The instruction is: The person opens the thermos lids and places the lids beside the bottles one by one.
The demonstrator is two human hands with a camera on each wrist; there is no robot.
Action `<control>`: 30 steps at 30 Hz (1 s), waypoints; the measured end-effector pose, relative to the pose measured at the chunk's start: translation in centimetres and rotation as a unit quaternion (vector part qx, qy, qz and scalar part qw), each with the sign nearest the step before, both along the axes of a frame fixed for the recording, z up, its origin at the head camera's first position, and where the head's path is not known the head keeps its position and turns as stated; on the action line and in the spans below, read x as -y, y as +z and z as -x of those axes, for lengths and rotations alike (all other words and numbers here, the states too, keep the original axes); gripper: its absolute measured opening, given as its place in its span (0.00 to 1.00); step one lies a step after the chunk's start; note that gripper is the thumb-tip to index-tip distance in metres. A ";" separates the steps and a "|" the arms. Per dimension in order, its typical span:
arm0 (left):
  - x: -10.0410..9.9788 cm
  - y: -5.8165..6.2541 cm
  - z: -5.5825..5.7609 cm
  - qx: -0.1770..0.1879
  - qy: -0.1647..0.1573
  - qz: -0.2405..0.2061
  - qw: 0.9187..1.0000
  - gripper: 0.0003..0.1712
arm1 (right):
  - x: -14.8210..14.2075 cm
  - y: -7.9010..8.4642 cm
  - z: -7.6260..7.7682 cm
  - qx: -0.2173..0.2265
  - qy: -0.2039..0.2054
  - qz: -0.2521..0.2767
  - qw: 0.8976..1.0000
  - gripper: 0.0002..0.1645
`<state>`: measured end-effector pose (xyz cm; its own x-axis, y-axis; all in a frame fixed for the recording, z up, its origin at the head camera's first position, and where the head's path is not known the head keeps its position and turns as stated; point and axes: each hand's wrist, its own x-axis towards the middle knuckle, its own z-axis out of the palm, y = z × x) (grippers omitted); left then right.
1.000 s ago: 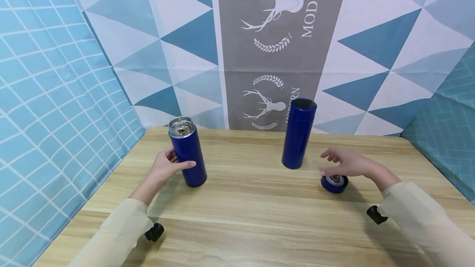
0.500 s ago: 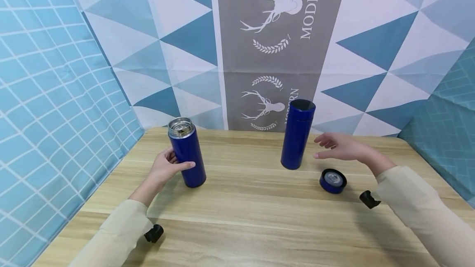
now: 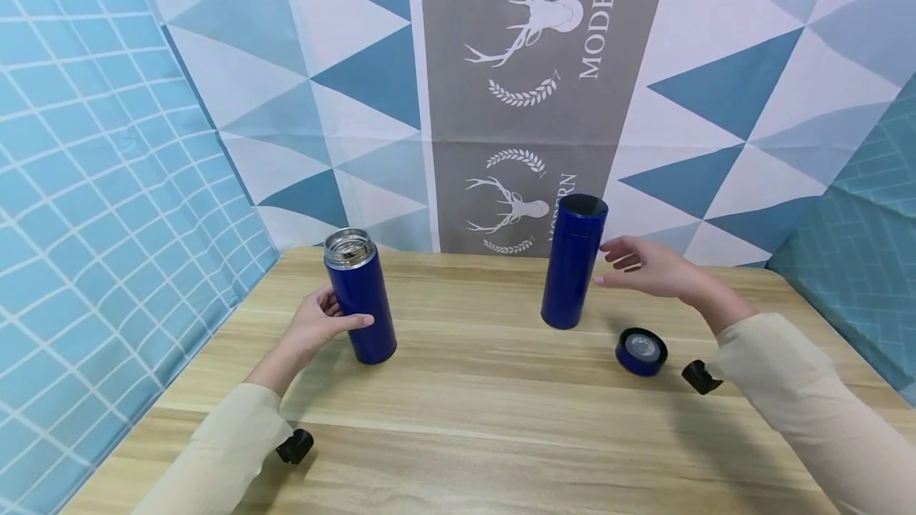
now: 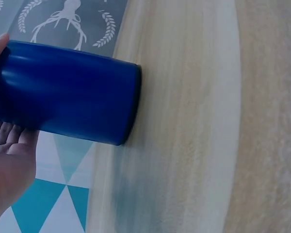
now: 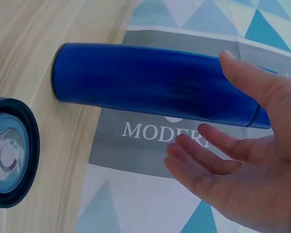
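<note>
On the left of the table, a blue thermos flask [image 3: 362, 304] with a bare steel screw neck stands upright. My left hand [image 3: 318, 323] grips its side, thumb across the front and fingers behind, as the left wrist view also shows. A second, slimmer blue flask [image 3: 572, 265] stands upright to the right, with a dark top and a seam line near its upper end. My right hand [image 3: 647, 267] is just right of its upper part, fingers spread and thumb apart. Below that hand lies a round blue lid [image 3: 641, 351], its inner side facing up.
The wooden table [image 3: 458, 427] ends at a wall covering [image 3: 515, 118] with triangles and deer heads. A blue tiled sheet [image 3: 100, 205] borders the left. Black wrist devices hang below both sleeves, the right one [image 3: 701, 377] near the lid.
My right hand has risen from over the lid and moved left and away from me to the slim flask, leaving the lid on the table. The left hand stays on its flask.
</note>
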<state>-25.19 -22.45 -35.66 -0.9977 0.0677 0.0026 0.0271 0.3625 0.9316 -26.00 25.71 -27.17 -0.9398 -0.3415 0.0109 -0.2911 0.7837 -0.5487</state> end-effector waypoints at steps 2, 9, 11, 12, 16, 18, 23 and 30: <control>0.1 0.0 0.0 -0.001 -0.003 0.003 1.000 0.46 | 0.1 0.0 0.1 0.000 -0.004 0.006 1.000 0.42; 0.1 0.1 0.0 -0.002 -0.011 0.002 1.000 0.47 | 0.7 0.2 0.7 0.004 -0.033 0.024 0.999 0.47; 0.1 0.2 0.0 -0.002 -0.014 0.004 1.000 0.47 | 0.9 0.3 0.8 0.005 -0.041 0.029 0.999 0.47; 0.2 0.2 -0.1 -0.002 -0.016 0.005 1.000 0.47 | 1.0 0.4 0.8 0.005 -0.044 0.030 0.999 0.47; 0.3 0.2 -0.1 0.002 -0.021 0.008 1.000 0.47 | 1.4 0.5 1.0 -0.002 -0.042 0.047 0.998 0.45; 0.3 0.2 -0.1 0.004 -0.020 0.007 1.000 0.48 | 1.5 0.6 1.2 -0.008 -0.040 0.057 0.998 0.44; 0.3 0.2 0.0 0.006 -0.017 0.003 1.000 0.49 | 1.7 0.7 1.5 -0.025 -0.052 0.075 0.995 0.46; 0.3 0.0 -0.2 -0.005 -0.014 0.002 1.000 0.48 | 2.2 0.9 1.9 -0.042 -0.068 0.093 0.992 0.50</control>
<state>-25.02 -22.73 -35.62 -0.9954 0.0950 0.0123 0.0464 0.3658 0.9295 -27.85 23.55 -26.24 -0.9704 -0.1953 0.1422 -0.2398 0.7062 -0.6661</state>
